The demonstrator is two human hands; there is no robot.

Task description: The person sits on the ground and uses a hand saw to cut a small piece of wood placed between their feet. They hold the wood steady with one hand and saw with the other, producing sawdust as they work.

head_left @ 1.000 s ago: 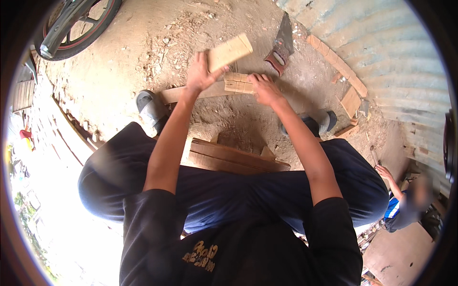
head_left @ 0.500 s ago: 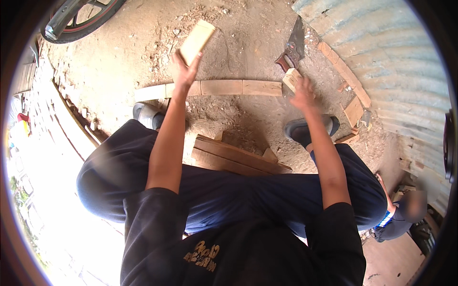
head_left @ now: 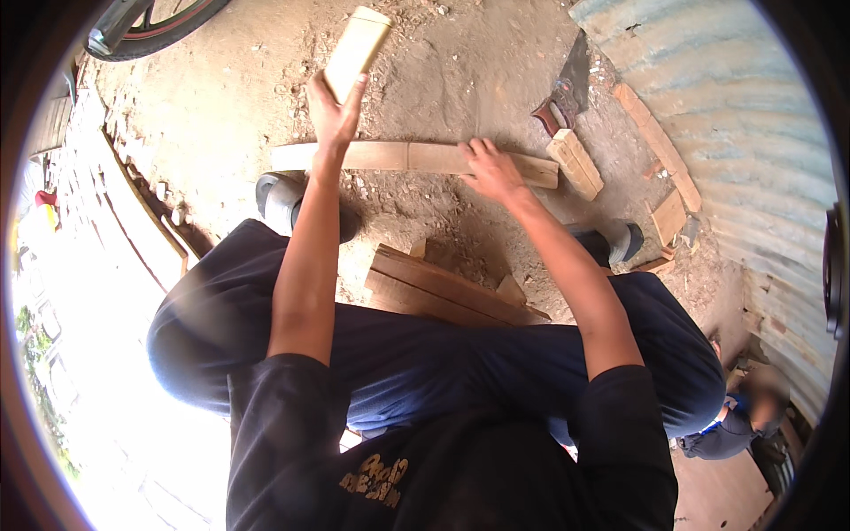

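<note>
My left hand (head_left: 335, 113) is closed around the lower end of a pale wooden block (head_left: 357, 55), held up above the dirt ground. In front of my feet, a row of flat wooden blocks (head_left: 376, 157) lies end to end. My right hand (head_left: 494, 170) is at the right part of this row, its fingers over the far edge and its thumb by the near edge, gripping the end wooden block (head_left: 538, 173). That block sits slightly askew from the row. Just to its right lies a thicker pale wood block (head_left: 575, 164), apart from my hand.
A handsaw (head_left: 575, 75) with a brown handle lies beyond the thicker block. More wood pieces (head_left: 657, 142) line the corrugated metal sheet (head_left: 726, 97) at right. Boards (head_left: 443, 288) stand between my legs. A wheel (head_left: 164, 31) is far left; another person (head_left: 735, 416) is lower right.
My right hand has moved left from the thicker block to the end of the row, and that end block has shifted a little. The left hand still holds its block; the view has shifted slightly.
</note>
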